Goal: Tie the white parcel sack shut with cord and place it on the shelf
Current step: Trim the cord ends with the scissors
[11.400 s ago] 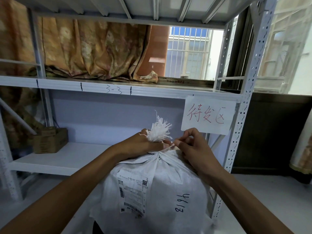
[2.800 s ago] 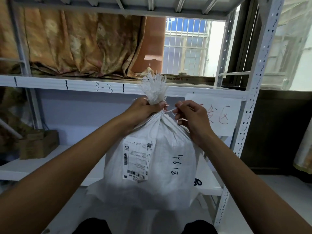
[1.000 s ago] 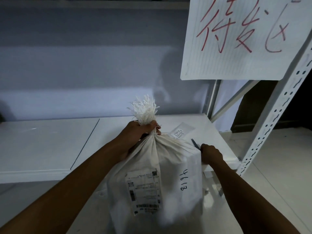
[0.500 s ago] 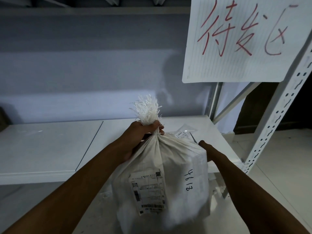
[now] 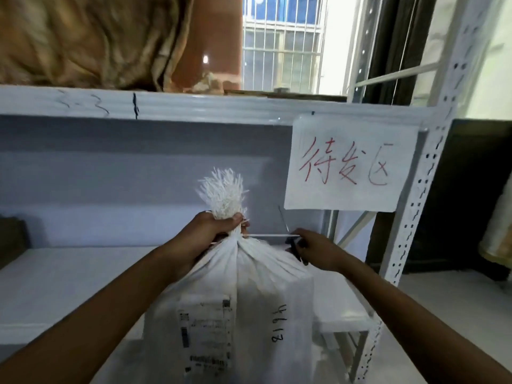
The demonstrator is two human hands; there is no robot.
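White sack (image 5: 266,273), red-lettered white sign (image 5: 349,167)

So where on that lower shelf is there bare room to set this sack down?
The lower shelf is bare left of the left hand, up to the brown box at the far left. Right of the white sack, only a narrow strip remains before the perforated upright.

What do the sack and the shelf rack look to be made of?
Sack: seemingly woven plastic, matte white; its gathered top, gripped by the left hand, frays into stiff flat strands.
Shelf rack: apparently painted metal, smooth off-white; its upright has rows of punched holes.
Cord, pulled taut by the right hand: thin, white; material unclear.
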